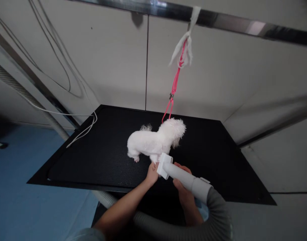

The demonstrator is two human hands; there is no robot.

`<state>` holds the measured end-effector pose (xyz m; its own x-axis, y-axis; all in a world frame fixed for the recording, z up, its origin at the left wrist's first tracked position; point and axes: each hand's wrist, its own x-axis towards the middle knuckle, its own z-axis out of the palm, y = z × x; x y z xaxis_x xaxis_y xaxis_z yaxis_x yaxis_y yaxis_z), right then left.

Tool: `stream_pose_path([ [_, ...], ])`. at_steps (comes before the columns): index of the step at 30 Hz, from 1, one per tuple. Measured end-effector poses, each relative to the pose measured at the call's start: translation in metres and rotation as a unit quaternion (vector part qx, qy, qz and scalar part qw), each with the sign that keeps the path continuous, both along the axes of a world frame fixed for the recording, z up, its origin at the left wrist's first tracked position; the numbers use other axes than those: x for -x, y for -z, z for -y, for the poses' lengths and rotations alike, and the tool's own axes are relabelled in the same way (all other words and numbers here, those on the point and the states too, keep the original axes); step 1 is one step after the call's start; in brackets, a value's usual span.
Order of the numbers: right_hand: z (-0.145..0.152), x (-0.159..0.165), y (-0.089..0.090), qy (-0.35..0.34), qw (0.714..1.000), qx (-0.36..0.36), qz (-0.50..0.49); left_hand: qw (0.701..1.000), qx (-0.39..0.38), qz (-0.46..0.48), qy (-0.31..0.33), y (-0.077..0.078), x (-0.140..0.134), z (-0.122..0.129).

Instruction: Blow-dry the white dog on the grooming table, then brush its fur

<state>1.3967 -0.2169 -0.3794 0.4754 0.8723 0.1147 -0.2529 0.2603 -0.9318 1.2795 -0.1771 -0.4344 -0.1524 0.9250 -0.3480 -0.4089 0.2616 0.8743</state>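
A small white fluffy dog (pixel 155 140) stands on a black grooming table (pixel 98 157), head to the right. A pink leash (pixel 175 85) runs from its neck up to a metal bar (pixel 219 21), tied there with a white cloth. My right hand (pixel 182 190) grips a white dryer nozzle (pixel 181 175) whose flat head points at the dog's front leg. My left hand (pixel 152 172) touches the dog's front leg beside the nozzle head; whether it grasps the leg is hidden.
A grey ribbed hose (pixel 213 217) runs from the nozzle down across the lower view. A second hose (pixel 20 90) and white cables (pixel 85 129) lie at the table's left side. Pale walls stand behind; blue floor (pixel 22 194) to the left.
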Motion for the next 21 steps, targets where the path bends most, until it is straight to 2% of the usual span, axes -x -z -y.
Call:
stream_pose_path([
  [2, 0.015, -0.010, 0.003, -0.049, 0.996, 0.053, -0.056, 1.000, 0.010, 0.006, -0.009, -0.005, -0.001, -0.006],
  [4, 0.032, -0.021, 0.007, -0.106, 0.981, 0.118, -0.114, 0.999, 0.022, 0.036, -0.011, -0.011, -0.002, -0.009],
  [5, 0.039, -0.025, 0.011, -0.114, 0.972, 0.141, -0.149, 0.998, 0.031, 0.056, -0.007, -0.015, -0.003, -0.010],
  [9, 0.046, -0.038, 0.032, -0.054, 0.949, 0.165, -0.262, 0.983, 0.099, 0.151, 0.037, -0.020, -0.012, -0.012],
  [13, 0.041, -0.046, 0.048, -0.023, 0.929, 0.211, -0.303, 0.959, 0.129, 0.251, 0.028, -0.014, -0.021, -0.011],
  [21, 0.050, -0.046, 0.040, -0.012, 0.923, 0.231, -0.308, 0.941, 0.098, 0.320, 0.045, -0.007, -0.015, -0.008],
])
